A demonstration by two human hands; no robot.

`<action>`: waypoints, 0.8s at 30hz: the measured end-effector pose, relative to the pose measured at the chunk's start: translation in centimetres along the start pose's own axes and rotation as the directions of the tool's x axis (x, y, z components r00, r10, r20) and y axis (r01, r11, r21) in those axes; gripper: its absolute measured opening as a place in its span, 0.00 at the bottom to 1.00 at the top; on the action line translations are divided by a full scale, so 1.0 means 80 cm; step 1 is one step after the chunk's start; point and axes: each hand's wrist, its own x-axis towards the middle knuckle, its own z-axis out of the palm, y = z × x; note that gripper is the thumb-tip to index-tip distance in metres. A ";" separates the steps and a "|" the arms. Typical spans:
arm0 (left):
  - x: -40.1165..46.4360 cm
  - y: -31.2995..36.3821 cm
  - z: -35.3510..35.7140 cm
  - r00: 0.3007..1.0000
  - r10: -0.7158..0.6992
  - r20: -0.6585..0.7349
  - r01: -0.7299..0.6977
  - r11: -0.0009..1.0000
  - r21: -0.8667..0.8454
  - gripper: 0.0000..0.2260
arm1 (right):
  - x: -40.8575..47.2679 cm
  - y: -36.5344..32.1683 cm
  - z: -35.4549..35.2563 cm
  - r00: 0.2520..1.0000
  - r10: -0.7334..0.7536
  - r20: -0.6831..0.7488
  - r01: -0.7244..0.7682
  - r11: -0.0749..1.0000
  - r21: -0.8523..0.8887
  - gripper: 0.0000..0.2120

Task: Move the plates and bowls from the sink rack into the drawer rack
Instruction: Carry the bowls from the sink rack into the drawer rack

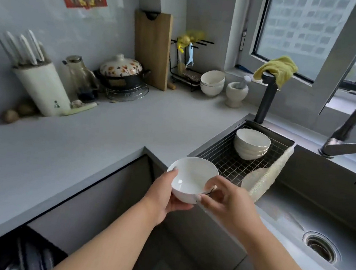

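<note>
A white bowl (190,178) is held in the air just in front of the counter corner, between both hands. My left hand (166,197) cups it from below and the left, thumb on the rim. My right hand (226,200) pinches its right rim with curled fingers. Behind, a stack of white bowls (251,144) stands on the wire sink rack (225,161) at the sink's left end. The open drawer rack (16,254) shows dark at the bottom left, its contents blurred.
A sink (311,209) with a drain (321,246) lies to the right, a mesh cloth (263,176) over the rack's edge. A tap (266,98) with a yellow cloth stands behind. On the counter are two more bowls (212,83), a mortar (236,92), a clay pot (122,72) and a knife block (41,86).
</note>
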 end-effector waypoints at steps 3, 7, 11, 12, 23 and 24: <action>-0.034 -0.012 -0.033 0.993 0.014 -0.120 -0.019 0.999 -0.040 0.18 | -0.010 -0.022 0.025 0.999 0.053 0.000 -0.051 0.974 0.222 0.15; -0.083 -0.023 -0.079 0.974 0.043 -0.222 -0.057 0.997 -0.055 0.17 | -0.018 -0.047 0.066 0.975 0.189 0.115 -0.220 0.889 0.402 0.25; -0.125 -0.033 -0.126 0.946 0.082 -0.313 -0.109 0.991 -0.071 0.18 | -0.030 -0.080 0.107 0.888 0.181 0.423 -0.408 0.736 0.541 0.22; -0.136 -0.036 -0.138 0.938 0.086 -0.336 -0.119 0.990 -0.078 0.19 | -0.034 -0.090 0.118 0.858 0.165 0.487 -0.456 0.683 0.571 0.20; -0.286 -0.105 -0.348 0.823 0.092 -0.560 -0.219 0.962 -0.164 0.21 | -0.123 -0.245 0.302 0.720 0.104 0.686 -0.621 0.539 0.569 0.18; -0.303 -0.113 -0.369 0.815 0.086 -0.573 -0.216 0.963 -0.162 0.22 | -0.134 -0.260 0.322 0.708 0.110 0.698 -0.629 0.547 0.552 0.16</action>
